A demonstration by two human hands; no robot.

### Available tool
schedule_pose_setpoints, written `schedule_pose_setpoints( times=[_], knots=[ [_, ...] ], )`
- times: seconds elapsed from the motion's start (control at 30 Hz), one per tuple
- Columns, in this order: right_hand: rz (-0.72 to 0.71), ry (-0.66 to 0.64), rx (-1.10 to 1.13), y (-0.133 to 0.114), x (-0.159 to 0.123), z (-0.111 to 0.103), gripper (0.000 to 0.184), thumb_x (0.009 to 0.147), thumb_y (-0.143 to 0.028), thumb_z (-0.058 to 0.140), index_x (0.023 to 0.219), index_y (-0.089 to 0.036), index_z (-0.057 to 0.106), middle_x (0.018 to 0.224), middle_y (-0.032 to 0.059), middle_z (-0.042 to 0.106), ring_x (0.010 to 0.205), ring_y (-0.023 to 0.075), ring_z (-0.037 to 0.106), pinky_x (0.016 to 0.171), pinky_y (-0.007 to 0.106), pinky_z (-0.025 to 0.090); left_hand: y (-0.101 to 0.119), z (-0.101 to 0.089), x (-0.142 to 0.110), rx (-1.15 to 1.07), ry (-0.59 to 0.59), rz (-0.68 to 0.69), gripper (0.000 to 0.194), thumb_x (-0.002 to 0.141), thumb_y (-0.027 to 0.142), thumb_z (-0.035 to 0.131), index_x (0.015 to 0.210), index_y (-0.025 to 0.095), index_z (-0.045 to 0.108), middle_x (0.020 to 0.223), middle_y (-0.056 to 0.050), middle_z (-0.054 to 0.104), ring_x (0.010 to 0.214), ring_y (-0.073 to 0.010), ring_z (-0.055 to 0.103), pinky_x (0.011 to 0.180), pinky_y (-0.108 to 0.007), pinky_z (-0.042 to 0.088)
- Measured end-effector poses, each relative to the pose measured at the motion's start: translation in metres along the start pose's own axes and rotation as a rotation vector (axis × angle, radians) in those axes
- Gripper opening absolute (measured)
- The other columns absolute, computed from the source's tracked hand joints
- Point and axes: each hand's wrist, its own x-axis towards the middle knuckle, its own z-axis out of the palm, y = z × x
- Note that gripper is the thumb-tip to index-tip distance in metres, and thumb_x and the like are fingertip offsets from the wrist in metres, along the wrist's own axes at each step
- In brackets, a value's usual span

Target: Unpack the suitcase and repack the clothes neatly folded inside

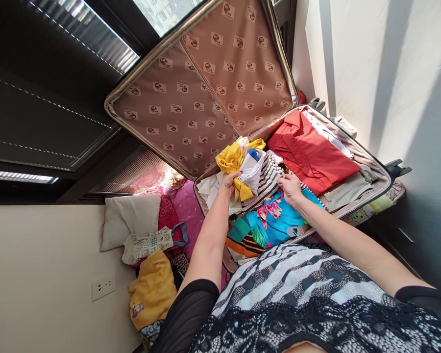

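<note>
An open suitcase (367,208) lies in front of me, packed with clothes. My left hand (231,182) is closed on a yellow garment (230,158) bunched with white cloth. Between my hands is a black-and-white striped garment (268,174); my right hand (290,187) pinches its right edge. A white piece with a blue patch (252,166) sits between the yellow and the striped cloth. Nearer to me lies a turquoise floral garment (275,220). Folded red clothing (314,152) fills the right part of the case, just beyond my right hand.
The suitcase lid (206,88) stands raised behind, against the window blinds (51,98). To the left are a grey cushion (132,218), a printed cloth bag (147,245) and a yellow cloth item (152,289). A wall (371,73) rises on the right.
</note>
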Motion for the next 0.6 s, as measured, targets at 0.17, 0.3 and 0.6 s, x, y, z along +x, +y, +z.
schedule_pose_setpoints(
  times=[0.17, 0.3, 0.6],
  knots=[
    [0.163, -0.055, 0.074, -0.003, 0.015, 0.023, 0.014, 0.065, -0.013, 0.064, 0.073, -0.021, 0.055, 0.057, -0.0056, 0.051, 0.051, 0.0087, 0.042, 0.049, 0.018, 0.036, 0.001, 0.000, -0.003, -0.014, -0.017, 0.002, 0.051, 0.042, 0.010, 0.091, 0.089, 0.017, 0.075, 0.091, -0.007, 0.082, 0.092, -0.0273, 0.079, 0.086, -0.038, 0.066],
    [0.183, -0.094, 0.086, 0.000, 0.023, 0.024, 0.019, 0.072, -0.023, 0.071, 0.075, -0.022, 0.053, 0.054, -0.0095, 0.045, 0.049, 0.0091, 0.040, 0.050, 0.019, 0.039, 0.005, 0.002, -0.007, -0.021, -0.032, -0.015, 0.055, 0.042, 0.010, 0.093, 0.094, 0.015, 0.075, 0.092, -0.008, 0.082, 0.100, -0.0316, 0.080, 0.090, -0.041, 0.066],
    [0.078, -0.157, 0.087, 0.028, 0.008, 0.060, 0.025, 0.077, -0.041, 0.070, 0.094, -0.025, 0.061, 0.084, 0.0011, 0.072, 0.092, 0.0213, 0.071, 0.089, 0.035, 0.060, -0.007, -0.001, -0.034, 0.124, -0.116, 0.121, 0.056, 0.056, 0.028, 0.101, 0.104, 0.017, 0.074, 0.101, -0.009, 0.080, 0.116, -0.0347, 0.074, 0.104, -0.045, 0.060]
  ],
)
